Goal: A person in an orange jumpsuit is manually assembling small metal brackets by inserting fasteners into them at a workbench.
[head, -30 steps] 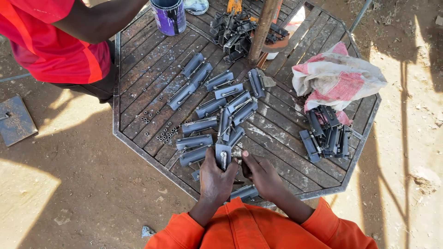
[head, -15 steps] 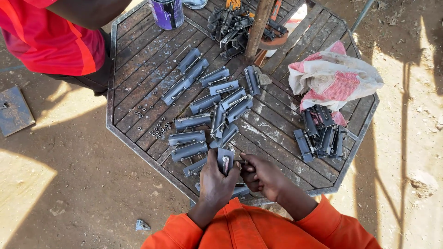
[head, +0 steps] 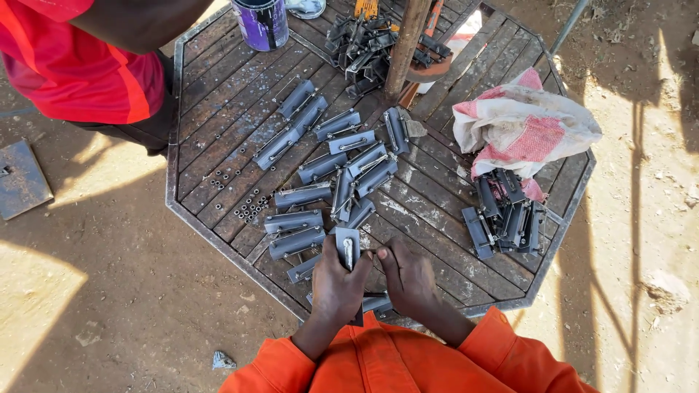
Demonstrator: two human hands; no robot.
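My left hand [head: 341,287] grips the grey steel bracket [head: 348,249] upright over the worktop [head: 437,218] edge; right hand [head: 408,280] fingers pinch its side. It looks stiff, weighty, sharp-edged, so I'd hold the flat flanks.

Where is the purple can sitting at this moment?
In the head view, the purple can stands at the far edge of the octagonal slatted table, toward the left, beside the person in the red shirt and left of the wooden post.

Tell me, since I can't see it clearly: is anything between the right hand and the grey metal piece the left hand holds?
Nothing visible. The right hand sits right beside the grey metal piece gripped upright in the left hand, its fingers reaching toward it.
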